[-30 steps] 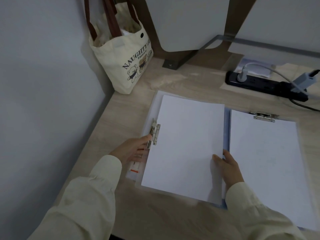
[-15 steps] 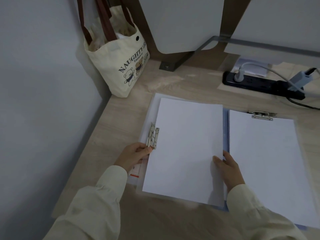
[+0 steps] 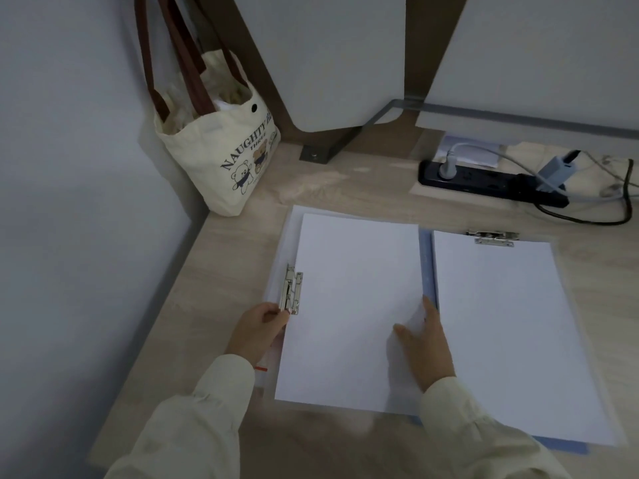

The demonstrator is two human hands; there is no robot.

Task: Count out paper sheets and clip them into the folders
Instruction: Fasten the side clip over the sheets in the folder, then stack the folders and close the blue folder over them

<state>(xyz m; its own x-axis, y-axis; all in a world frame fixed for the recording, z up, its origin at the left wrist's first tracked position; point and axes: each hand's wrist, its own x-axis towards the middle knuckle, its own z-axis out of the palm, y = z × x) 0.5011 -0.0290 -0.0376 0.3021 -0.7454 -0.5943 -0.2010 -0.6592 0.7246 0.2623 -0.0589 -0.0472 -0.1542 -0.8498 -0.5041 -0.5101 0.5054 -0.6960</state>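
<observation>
An open blue folder lies on the wooden desk. Its left half holds a stack of white sheets with a metal side clip at the stack's left edge. My left hand pinches the near end of that clip's lever. My right hand lies flat on the stack's right part, fingers spread, pressing the paper down. On the right half, a second stack of sheets sits under a metal top clip.
A cream tote bag with brown handles stands at the desk's back left corner against the wall. A black power strip with plugs and cables lies at the back right. The desk's left edge runs close to my left arm.
My left hand slid down to the near end of the side clip and closed on its lever. My right hand moved further onto the sheet stack. The view shifted slightly.
</observation>
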